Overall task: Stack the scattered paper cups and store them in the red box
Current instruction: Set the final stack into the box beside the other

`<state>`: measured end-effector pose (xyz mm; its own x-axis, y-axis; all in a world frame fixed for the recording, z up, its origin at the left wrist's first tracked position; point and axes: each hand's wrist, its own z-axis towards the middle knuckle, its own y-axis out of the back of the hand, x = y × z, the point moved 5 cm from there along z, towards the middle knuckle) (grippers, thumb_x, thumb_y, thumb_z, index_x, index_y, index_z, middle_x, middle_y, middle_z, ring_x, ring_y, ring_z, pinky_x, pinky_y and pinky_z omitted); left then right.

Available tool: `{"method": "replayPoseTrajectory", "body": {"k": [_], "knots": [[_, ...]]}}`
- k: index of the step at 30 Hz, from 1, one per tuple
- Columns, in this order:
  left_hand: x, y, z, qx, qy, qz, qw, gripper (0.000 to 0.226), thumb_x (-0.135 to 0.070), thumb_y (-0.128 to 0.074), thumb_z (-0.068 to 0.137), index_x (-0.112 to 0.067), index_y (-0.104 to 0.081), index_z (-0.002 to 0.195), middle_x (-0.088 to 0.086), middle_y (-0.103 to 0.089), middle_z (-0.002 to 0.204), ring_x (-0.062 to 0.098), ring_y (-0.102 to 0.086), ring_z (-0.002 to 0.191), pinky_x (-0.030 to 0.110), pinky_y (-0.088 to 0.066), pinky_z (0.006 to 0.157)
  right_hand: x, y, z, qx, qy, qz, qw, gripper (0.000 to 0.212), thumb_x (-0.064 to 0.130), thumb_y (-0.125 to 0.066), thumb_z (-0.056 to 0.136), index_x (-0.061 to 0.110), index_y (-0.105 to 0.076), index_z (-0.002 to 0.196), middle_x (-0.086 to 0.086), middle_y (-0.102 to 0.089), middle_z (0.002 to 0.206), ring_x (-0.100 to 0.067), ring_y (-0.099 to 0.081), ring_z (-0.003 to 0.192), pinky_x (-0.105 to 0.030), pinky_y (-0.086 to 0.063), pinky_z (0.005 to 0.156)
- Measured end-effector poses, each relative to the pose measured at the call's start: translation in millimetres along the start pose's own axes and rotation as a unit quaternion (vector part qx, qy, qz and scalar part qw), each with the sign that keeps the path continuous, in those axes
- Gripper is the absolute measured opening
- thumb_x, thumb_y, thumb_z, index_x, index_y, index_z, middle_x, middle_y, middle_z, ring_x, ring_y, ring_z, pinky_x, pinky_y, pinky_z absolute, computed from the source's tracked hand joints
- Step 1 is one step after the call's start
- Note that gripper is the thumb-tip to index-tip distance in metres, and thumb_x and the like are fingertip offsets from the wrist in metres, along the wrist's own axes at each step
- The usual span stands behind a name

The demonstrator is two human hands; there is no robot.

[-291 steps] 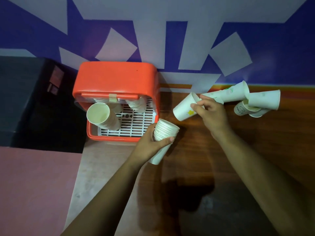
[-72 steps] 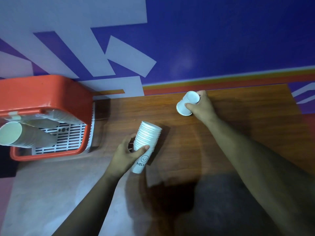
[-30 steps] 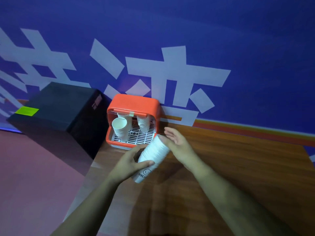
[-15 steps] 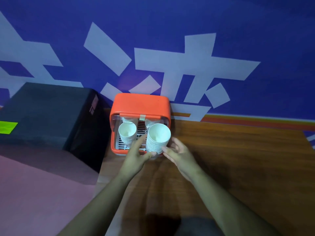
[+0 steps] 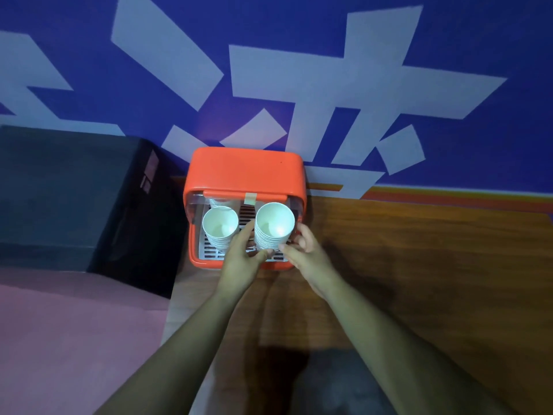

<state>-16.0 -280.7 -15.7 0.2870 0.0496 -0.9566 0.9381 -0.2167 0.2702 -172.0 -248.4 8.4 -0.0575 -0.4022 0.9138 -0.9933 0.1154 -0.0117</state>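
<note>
The red box (image 5: 244, 170) stands against the wall at the table's far left, its front open over a white slotted tray. A stack of white paper cups (image 5: 220, 230) stands upright in its left half. A second, taller cup stack (image 5: 273, 227) is upright in the right half, mouth facing me. My left hand (image 5: 244, 259) grips this stack low on its left side. My right hand (image 5: 305, 254) touches its right side with the fingertips. More cups sit further back inside the box, mostly hidden.
A large black box (image 5: 74, 193) sits left of the red box. The brown wooden table (image 5: 419, 265) stretches to the right. A blue wall with pale shapes rises right behind the red box. Pink floor lies at lower left.
Both hands have pushed the taller cup stack forward into the right half of the red box. The camera has tilted down and closer.
</note>
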Motion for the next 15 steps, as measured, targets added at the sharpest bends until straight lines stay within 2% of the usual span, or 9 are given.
{"method": "replayPoseTrajectory", "body": {"k": [4, 8, 9, 12, 15], "knots": [[14, -2, 3, 0.006, 0.007, 0.012, 1.000, 0.064, -0.006, -0.080, 0.079, -0.024, -0.057, 0.136, -0.005, -0.065, 0.125, 0.016, -0.062, 0.117, 0.032, -0.055, 0.095, -15, -2, 9, 0.012, -0.014, -0.009, 1.000, 0.043, -0.003, -0.061, 0.091, 0.018, -0.052, 0.127, -0.014, -0.067, 0.123, -0.027, -0.063, 0.116, -0.038, -0.049, 0.100], [26, -5, 2, 0.008, 0.032, 0.006, 0.999, 0.062, 0.003, -0.075, 0.081, -0.024, -0.058, 0.134, -0.005, -0.066, 0.127, 0.013, -0.065, 0.114, 0.037, -0.055, 0.098, -28, -7, 18, 0.007, -0.036, -0.029, 0.999, 0.061, 0.021, -0.071, 0.078, 0.018, -0.050, 0.135, -0.007, -0.066, 0.126, -0.020, -0.062, 0.119, -0.042, -0.047, 0.106], [28, -6, 3, 0.005, 0.040, 0.003, 0.999, 0.062, 0.004, -0.074, 0.081, -0.024, -0.058, 0.133, -0.004, -0.066, 0.127, 0.013, -0.065, 0.113, 0.034, -0.054, 0.098, -31, -7, 21, 0.004, -0.035, -0.034, 0.999, 0.057, 0.019, -0.071, 0.079, 0.018, -0.052, 0.133, -0.007, -0.066, 0.125, -0.018, -0.062, 0.119, -0.042, -0.047, 0.106], [28, -9, 8, -0.005, 0.049, 0.006, 0.999, 0.059, 0.003, -0.073, 0.082, -0.025, -0.058, 0.132, -0.001, -0.067, 0.122, 0.006, -0.065, 0.107, 0.016, -0.051, 0.089, -33, -5, 31, -0.003, -0.031, -0.037, 0.999, 0.036, 0.004, -0.063, 0.091, 0.022, -0.056, 0.121, -0.008, -0.068, 0.121, -0.021, -0.063, 0.117, -0.037, -0.051, 0.100], [25, -9, 15, -0.014, 0.049, 0.014, 0.999, 0.055, 0.001, -0.075, 0.082, -0.023, -0.059, 0.129, -0.004, -0.068, 0.114, -0.001, -0.062, 0.101, 0.004, -0.045, 0.082, -30, -3, 39, -0.002, -0.035, -0.023, 0.999, 0.030, 0.003, -0.059, 0.094, 0.019, -0.055, 0.119, -0.011, -0.067, 0.121, -0.024, -0.064, 0.115, -0.039, -0.051, 0.100]]}}
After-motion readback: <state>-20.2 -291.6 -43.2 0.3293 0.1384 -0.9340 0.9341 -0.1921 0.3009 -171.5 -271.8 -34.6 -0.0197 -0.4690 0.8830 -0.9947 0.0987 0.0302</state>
